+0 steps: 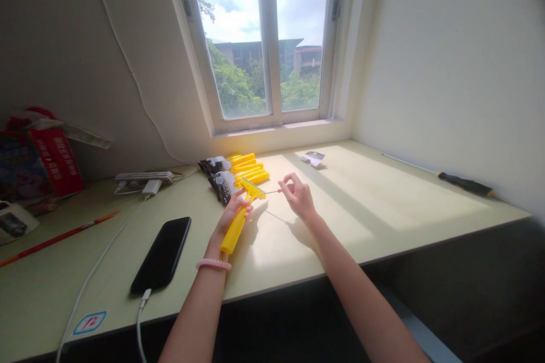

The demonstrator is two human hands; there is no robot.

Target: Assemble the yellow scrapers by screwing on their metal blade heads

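Note:
My left hand (237,211) is closed around a yellow scraper (234,231), its handle slanting down toward me and its wide head tilted up. A small screwdriver (273,191) with a thin metal shaft and a reddish end is pinched in the fingers of my right hand (297,197). Its shaft points left and reaches the side of the scraper's head; whether the tip sits in a screw is too small to tell. Just behind my left hand lie several more yellow scrapers (251,173) with black and white packaging on their heads.
A black phone (162,255) on a white charging cable (102,261) lies left of my arm. Behind it is a power strip (142,177). A crumpled wrapper (314,159) lies near the window, a long screwdriver (464,184) by the right wall. The desk's front edge (293,282) is close.

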